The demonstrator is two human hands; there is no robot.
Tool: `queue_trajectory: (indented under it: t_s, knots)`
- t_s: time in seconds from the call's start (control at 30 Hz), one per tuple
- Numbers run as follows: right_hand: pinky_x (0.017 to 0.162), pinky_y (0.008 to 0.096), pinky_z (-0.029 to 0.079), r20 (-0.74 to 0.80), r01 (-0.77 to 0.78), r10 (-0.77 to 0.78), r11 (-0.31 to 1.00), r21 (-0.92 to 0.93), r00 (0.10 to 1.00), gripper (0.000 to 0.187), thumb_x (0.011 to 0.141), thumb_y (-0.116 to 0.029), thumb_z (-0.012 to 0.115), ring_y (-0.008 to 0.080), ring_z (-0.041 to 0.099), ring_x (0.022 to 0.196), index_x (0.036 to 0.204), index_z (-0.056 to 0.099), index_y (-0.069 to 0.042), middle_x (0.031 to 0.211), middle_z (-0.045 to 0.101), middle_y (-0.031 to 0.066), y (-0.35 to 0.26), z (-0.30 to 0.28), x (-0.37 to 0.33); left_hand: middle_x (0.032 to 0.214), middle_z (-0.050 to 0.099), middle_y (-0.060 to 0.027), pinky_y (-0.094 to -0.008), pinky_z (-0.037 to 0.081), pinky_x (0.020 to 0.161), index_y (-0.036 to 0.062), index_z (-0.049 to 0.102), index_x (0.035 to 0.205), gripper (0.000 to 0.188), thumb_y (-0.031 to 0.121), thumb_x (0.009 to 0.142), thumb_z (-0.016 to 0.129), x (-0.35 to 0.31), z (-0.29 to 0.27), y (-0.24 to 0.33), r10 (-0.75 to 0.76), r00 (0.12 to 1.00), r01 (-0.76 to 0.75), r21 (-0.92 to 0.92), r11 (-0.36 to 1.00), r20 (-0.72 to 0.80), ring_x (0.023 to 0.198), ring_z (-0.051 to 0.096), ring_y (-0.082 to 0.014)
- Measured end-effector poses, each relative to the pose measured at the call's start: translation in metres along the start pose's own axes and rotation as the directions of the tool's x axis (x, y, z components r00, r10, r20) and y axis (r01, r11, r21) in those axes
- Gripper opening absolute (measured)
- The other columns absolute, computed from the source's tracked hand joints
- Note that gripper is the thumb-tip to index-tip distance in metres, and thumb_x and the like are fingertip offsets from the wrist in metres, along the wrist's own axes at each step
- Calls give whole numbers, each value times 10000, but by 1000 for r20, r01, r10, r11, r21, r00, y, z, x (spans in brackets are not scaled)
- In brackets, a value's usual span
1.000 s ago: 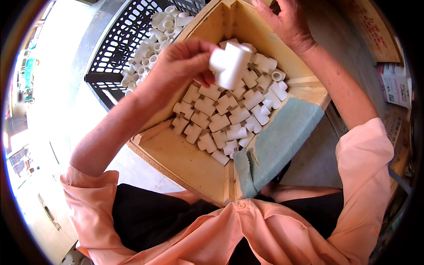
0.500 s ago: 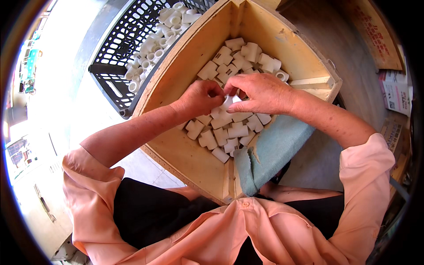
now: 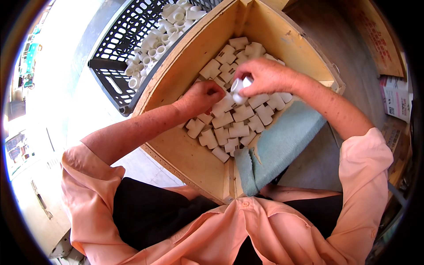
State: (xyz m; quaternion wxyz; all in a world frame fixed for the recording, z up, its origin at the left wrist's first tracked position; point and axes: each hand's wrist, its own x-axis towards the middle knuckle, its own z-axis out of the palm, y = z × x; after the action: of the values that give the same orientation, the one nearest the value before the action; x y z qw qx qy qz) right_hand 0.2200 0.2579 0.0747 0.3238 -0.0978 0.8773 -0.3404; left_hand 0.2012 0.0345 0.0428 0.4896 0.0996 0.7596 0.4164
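Note:
A white plastic tee pipe fitting [image 3: 238, 98] is gripped by my right hand [image 3: 264, 76], with its round openings showing below the fingers. My left hand [image 3: 201, 97] is closed in a pinch just to the left of it; anything between its fingertips is too small or hidden to make out. Both hands are over a wooden box [image 3: 190, 165] holding many loose white tee fittings [image 3: 238, 129]. Some of the fittings lie under my hands and are partly covered.
A black slotted plastic crate [image 3: 110, 64] with more white fittings [image 3: 152, 44] stands to the left of the box. Teal cloth padding [image 3: 282, 137] covers the box's near right edge. Cardboard boxes [image 3: 394, 98] stand at the far right.
My right hand has moved slightly up and to the right, away from my left hand, with a tee fitting in it. My left hand has stayed nearly in place.

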Motion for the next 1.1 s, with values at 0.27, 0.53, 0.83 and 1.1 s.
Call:
queue_trajectory:
  t_s: [0.27,0.53,0.83,1.1]
  knots:
    - [874,407,498,-453,77,-407,805,-588,793,349,763,-175,602,277,592,1019,1111,592,-147,1055,616,90,47,-20,52,802,601,-39,-250,504,525,24,610,973,192,193,886,583,1,-3,-11,-38,997,40,-29,999,67,550,549,-99]
    - [845,404,508,-456,-26,-58,984,-175,888,303,782,-154,643,290,575,1027,1080,610,-109,1102,565,80,67,-16,70,837,578,-33,-228,505,572,32,595,1043,201,185,916,567,-7,-3,-3,-40,986,33,48,998,159,595,560,-80]
    - [849,401,510,-424,-18,-228,865,-502,876,333,758,-123,685,304,598,1003,1080,604,-97,1091,572,99,55,-17,58,835,574,-31,-226,504,576,31,595,1046,205,189,918,568,-8,-1,3,-54,980,37,93,995,190,614,572,-84]
    - [798,404,525,-491,66,-427,801,-595,759,338,728,-40,644,320,592,978,1059,592,-85,1097,543,104,68,-9,65,830,576,-31,-231,513,583,29,591,1059,208,179,918,564,-7,-2,2,-68,979,51,92,994,194,619,576,-85]
